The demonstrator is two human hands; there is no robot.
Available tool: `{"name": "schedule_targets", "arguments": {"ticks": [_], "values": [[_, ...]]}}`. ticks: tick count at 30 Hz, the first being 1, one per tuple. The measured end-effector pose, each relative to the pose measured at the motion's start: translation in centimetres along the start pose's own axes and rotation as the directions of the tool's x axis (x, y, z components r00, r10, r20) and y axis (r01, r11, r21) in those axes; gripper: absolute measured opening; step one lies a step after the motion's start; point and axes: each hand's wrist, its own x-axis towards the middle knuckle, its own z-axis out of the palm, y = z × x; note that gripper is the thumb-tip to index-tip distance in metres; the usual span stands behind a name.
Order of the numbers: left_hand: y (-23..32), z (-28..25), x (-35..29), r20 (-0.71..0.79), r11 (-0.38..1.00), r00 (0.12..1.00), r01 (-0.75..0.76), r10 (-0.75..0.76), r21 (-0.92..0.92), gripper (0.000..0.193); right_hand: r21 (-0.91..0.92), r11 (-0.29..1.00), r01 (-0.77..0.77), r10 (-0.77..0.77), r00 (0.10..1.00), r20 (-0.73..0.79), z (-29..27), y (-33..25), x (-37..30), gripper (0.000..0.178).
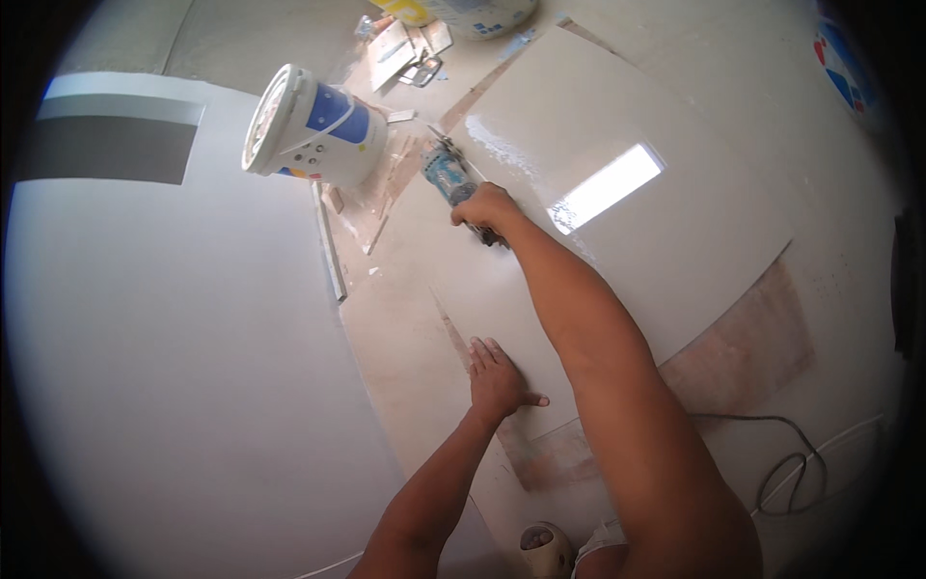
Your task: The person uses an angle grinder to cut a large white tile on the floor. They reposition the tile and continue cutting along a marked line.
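A large pale, glossy tile [666, 261] lies flat on the floor in front of me, with a bright rectangle of light reflected on it. My right hand [485, 205] reaches far across and is wrapped round a teal and dark handheld power cutter [447, 174], which rests at the tile's far left part. Its blade is hard to make out. Nearer to me, my left hand [497, 383] presses flat on the tile beside its left edge, fingers stretched and thumb out to the right. Nothing is in it.
A white and blue bucket [338, 140] stands far left, among broken tile pieces [394, 56]. Another bucket [482, 14] is at the top. Reddish-brown sheet [752, 333] shows along the tile's near edge. A dark cable [801, 434] loops at lower right. A pale wall [193, 338] borders the left.
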Motion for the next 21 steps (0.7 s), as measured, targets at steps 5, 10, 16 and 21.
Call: {"name": "schedule_targets", "arguments": {"ticks": [5, 10, 16, 21], "values": [[-0.9, 1.6, 0.4, -0.058, 0.998, 0.997, -0.04, 0.042, 0.051, 0.158, 0.003, 0.999, -0.039, 0.039, 0.999, 0.011, -0.1, -0.2, -0.7, 0.068], [-2.0, 2.7, 1.2, -0.125, 0.993, 0.987, -0.09, 0.1, 0.081, 0.156, 0.018, 0.999, -0.04, 0.039, 0.999, 0.022, -0.2, 0.0, -0.2, 0.07], [-2.2, 2.4, 1.3, -0.12, 0.991, 0.986, -0.104, 0.113, 0.084, 0.156, 0.017, 0.999, -0.043, 0.043, 0.999, 0.029, 0.0, 0.0, -0.2, 0.069], [-2.1, 2.3, 1.3, -0.114, 0.991, 0.988, -0.098, 0.108, 0.085, 0.156, 0.002, 0.999, -0.036, 0.036, 0.999, 0.019, 0.1, 0.1, -0.4, 0.068]]}}
